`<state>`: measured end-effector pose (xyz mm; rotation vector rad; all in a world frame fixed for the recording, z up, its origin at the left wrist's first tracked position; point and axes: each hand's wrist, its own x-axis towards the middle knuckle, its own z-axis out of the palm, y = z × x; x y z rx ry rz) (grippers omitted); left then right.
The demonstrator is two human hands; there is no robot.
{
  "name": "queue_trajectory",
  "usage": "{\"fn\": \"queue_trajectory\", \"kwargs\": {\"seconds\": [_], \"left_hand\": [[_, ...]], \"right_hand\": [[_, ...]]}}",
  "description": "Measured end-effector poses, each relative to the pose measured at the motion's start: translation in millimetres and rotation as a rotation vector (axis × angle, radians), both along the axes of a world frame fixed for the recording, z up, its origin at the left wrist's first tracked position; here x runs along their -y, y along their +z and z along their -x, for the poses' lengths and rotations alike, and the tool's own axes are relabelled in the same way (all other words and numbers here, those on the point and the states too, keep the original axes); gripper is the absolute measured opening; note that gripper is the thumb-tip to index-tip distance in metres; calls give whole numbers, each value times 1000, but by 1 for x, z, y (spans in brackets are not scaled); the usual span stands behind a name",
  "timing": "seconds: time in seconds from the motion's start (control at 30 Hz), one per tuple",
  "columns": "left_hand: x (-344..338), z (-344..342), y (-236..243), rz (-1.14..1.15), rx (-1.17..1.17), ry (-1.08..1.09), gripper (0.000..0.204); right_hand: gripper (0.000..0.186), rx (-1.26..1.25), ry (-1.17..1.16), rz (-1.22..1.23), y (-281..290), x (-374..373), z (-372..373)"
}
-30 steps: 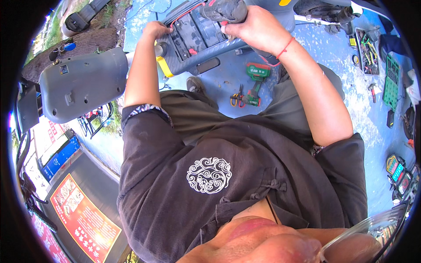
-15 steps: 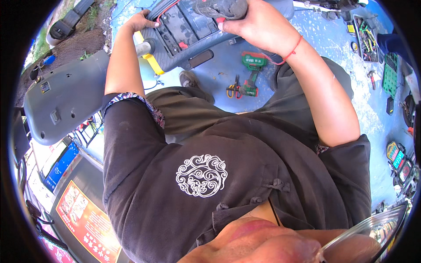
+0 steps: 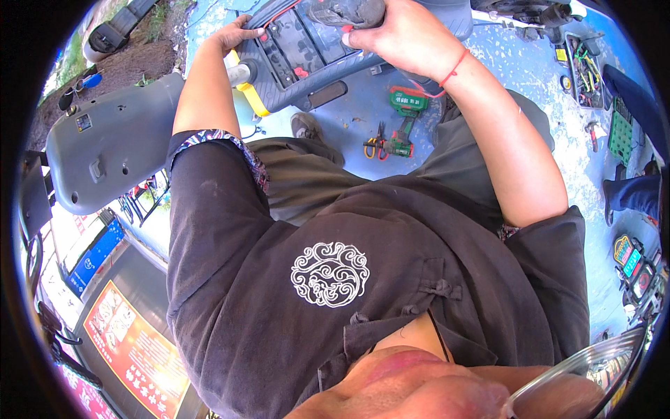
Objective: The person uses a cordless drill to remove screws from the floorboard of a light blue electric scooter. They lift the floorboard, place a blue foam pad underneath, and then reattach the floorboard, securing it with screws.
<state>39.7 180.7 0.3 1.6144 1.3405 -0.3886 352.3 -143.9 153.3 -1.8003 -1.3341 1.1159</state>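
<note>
The right hand (image 3: 408, 38) grips a dark power tool (image 3: 347, 12) over the scooter deck (image 3: 287, 98), which slants up rightward from the left hand (image 3: 234, 35), thumb and fingers parted.

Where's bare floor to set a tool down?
Looks roomiest: blue floor between right forearm and tool tray. Tighter: the strip below the grey deck, between shoe and scissors. Crowded: beside the green drill, where those scissors lie, and the tray itself, packed with hand tools.

"How's my light?"
"Bright daylight; I get shine on the right forearm (image 3: 506, 133), just below the right hand (image 3: 410, 40)."
"Distortion?"
"Straight edges bend; black fills the corner well left of the left hand (image 3: 232, 36)."
</note>
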Motion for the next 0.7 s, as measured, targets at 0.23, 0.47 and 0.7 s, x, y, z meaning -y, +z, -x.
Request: {"fn": "queue_trajectory", "kwargs": {"seconds": [0.23, 0.47, 0.7], "left_hand": [[-4, 1, -2, 28, -5, -68, 95], [-2, 2, -2, -26, -80, -120, 99], [8, -1, -10, -203, -139, -192, 92]], "right_hand": [[37, -30, -1, -64, -3, 3, -6], [37, -47, -23, -91, -1, 3, -9], [37, -74, -16, -81, -4, 2, -12]]}}
